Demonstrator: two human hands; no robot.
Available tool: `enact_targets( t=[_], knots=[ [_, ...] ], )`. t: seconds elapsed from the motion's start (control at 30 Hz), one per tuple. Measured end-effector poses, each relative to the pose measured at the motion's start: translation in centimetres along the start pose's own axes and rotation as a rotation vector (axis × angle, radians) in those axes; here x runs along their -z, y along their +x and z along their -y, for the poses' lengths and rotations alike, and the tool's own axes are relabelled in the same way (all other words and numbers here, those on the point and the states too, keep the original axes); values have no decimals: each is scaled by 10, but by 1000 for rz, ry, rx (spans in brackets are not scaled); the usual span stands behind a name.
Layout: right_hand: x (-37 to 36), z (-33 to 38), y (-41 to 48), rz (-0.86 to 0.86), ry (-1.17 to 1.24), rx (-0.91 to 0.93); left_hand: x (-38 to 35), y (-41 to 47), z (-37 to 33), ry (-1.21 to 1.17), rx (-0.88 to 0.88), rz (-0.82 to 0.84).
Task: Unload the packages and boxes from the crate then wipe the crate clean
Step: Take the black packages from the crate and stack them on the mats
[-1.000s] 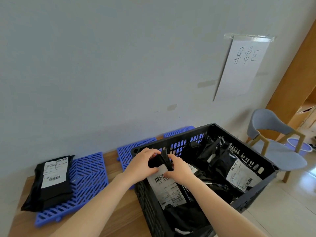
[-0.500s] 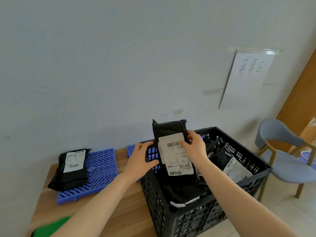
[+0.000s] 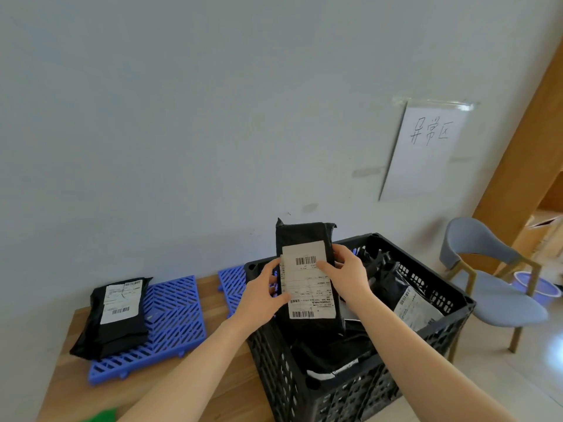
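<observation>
A black plastic crate (image 3: 344,391) stands at the right end of the wooden table (image 3: 213,388), with several black packages (image 3: 405,296) still inside. Both hands hold one black package with a white label (image 3: 304,239) upright above the crate's left side. My left hand (image 3: 262,296) grips its left edge, thumb on the label. My right hand (image 3: 347,275) grips its right edge, fingers across the label near the barcode. Another black labelled package (image 3: 112,318) lies on a blue plastic grid mat (image 3: 173,321) at the table's left.
A second blue grid mat (image 3: 233,284) lies behind the crate against the wall. A green object (image 3: 102,415) shows at the bottom edge. A grey chair (image 3: 493,287) stands right of the crate, a purple basin (image 3: 536,284) behind it. A paper sign (image 3: 426,147) hangs on the wall.
The package has come up out of the crate, from lying among the others to upright in both hands. My left hand has moved from the crate's rim onto the package's left edge.
</observation>
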State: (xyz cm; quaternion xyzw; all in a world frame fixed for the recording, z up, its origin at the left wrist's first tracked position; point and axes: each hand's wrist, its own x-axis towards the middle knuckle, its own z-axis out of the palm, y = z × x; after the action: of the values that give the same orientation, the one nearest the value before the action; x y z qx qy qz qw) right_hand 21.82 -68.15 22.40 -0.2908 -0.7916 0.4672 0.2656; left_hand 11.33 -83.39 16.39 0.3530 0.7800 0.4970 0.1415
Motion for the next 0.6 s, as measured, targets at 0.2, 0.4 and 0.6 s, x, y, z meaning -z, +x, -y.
enact_targets(
  t=[0.2, 0.4, 0.6],
  knots=[
    [-21, 23, 18, 56, -1, 64, 20, 37, 1, -171, -93, -84],
    [-76, 63, 50, 76, -93, 191, 74, 77, 24, -204, -127, -185],
    [-181, 101, 82, -26, -1, 141, 173, 101, 72, -215, -75, -226]
  ],
)
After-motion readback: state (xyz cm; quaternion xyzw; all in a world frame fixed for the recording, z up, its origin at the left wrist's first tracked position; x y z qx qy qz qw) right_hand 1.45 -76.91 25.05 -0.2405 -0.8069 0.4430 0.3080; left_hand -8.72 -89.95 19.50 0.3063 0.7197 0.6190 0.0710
